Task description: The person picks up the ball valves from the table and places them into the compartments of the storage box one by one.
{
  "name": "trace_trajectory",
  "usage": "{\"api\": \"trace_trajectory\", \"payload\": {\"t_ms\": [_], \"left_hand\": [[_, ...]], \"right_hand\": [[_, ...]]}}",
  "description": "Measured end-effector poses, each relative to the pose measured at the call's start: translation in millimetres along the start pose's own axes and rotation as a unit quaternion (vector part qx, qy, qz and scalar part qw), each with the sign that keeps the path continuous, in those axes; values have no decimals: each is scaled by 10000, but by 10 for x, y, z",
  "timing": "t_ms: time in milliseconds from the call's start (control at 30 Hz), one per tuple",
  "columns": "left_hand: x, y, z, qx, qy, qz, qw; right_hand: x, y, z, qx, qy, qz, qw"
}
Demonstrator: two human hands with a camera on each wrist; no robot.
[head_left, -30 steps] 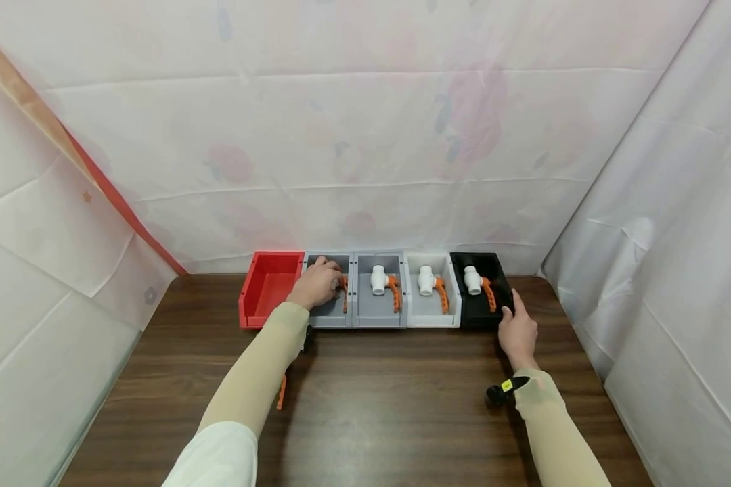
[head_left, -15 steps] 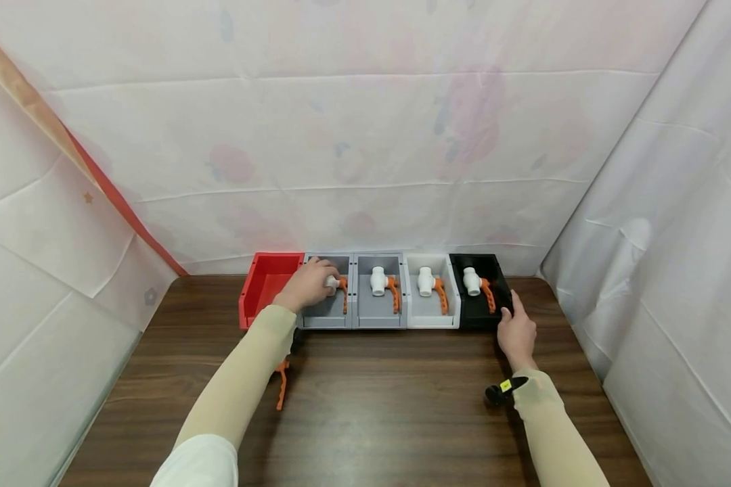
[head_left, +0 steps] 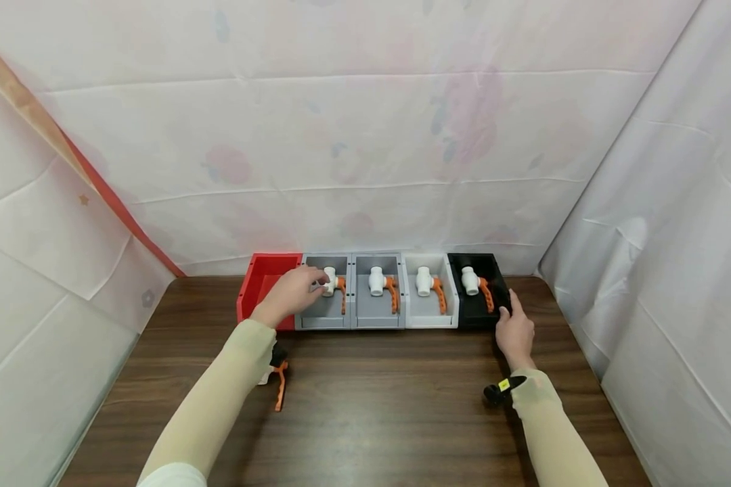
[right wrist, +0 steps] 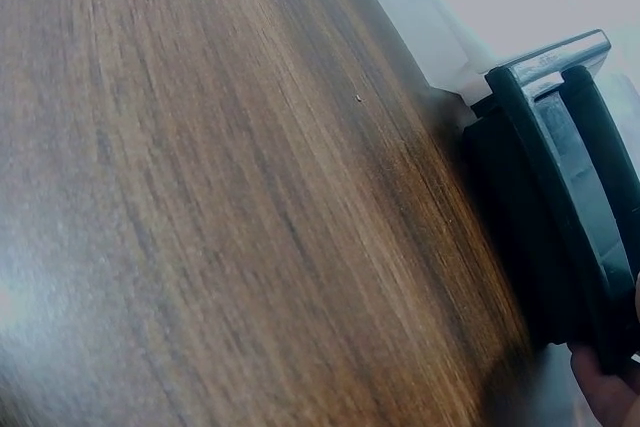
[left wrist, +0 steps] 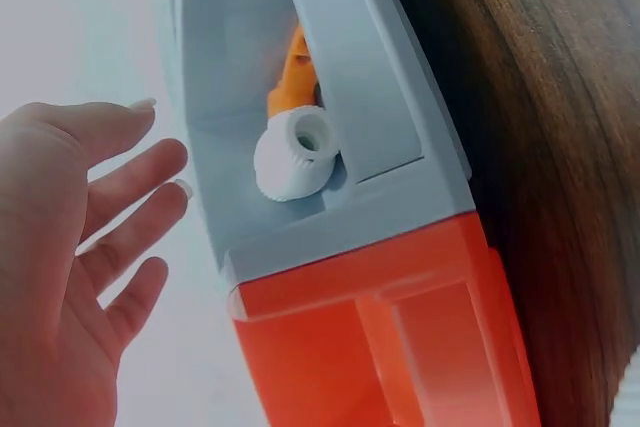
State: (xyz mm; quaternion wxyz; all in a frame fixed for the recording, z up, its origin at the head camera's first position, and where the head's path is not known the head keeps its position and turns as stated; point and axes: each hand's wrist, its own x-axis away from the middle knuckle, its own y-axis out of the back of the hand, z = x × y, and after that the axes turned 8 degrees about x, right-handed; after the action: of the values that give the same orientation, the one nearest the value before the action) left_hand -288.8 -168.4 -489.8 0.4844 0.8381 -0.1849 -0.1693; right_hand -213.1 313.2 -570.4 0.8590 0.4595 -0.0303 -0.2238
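Observation:
My left hand (head_left: 295, 291) is over the border of the red bin (head_left: 262, 277) and the first grey bin (head_left: 325, 318). Its fingers are relaxed and hold nothing, as the left wrist view (left wrist: 90, 227) also shows of the hand. Beside the fingertips, a white ball valve (head_left: 329, 281) with an orange lever lies in that grey bin. My right hand (head_left: 514, 335) rests against the right side of the black bin (head_left: 478, 318), index finger straight along the wall. In the right wrist view only fingertips (right wrist: 605, 392) show at the bin's corner (right wrist: 550, 247).
Similar valves lie in the second grey bin (head_left: 378, 318), the white bin (head_left: 428, 318) and the black bin. Another valve (head_left: 280, 385) lies on the wooden table (head_left: 365, 406), partly hidden by the left forearm. A white curtain (head_left: 365, 135) hangs behind the row.
My left hand has let go of the valve in the first grey bin and drawn back to the left. More of the valve on the table has come into sight. The right hand stays put.

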Motion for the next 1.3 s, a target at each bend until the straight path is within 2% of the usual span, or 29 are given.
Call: {"api": "trace_trajectory", "payload": {"t_ms": [167,500,733,967,1200,1300], "left_hand": [[146,69,3,-113,-133,-156,9997],[570,178,41,-132,-284,-541,9980],[723,192,64,-236,-120,-510,9983],[932,168,83,-197,-94,-674,9975],[1204,83,198,-253,398,-462,9978],[1292,67,245,-283,510,-406,9975]], "right_hand": [[-8,-7,18,31,-37,38,10000],[-1,-39,26,0,-15,29,10000],[-16,5,34,-9,50,-122,9999],[-29,-40,29,-21,7,9,10000],[-15,-44,43,-50,10,-2,10000],[-6,-46,52,-50,-3,-54,10000]]}}
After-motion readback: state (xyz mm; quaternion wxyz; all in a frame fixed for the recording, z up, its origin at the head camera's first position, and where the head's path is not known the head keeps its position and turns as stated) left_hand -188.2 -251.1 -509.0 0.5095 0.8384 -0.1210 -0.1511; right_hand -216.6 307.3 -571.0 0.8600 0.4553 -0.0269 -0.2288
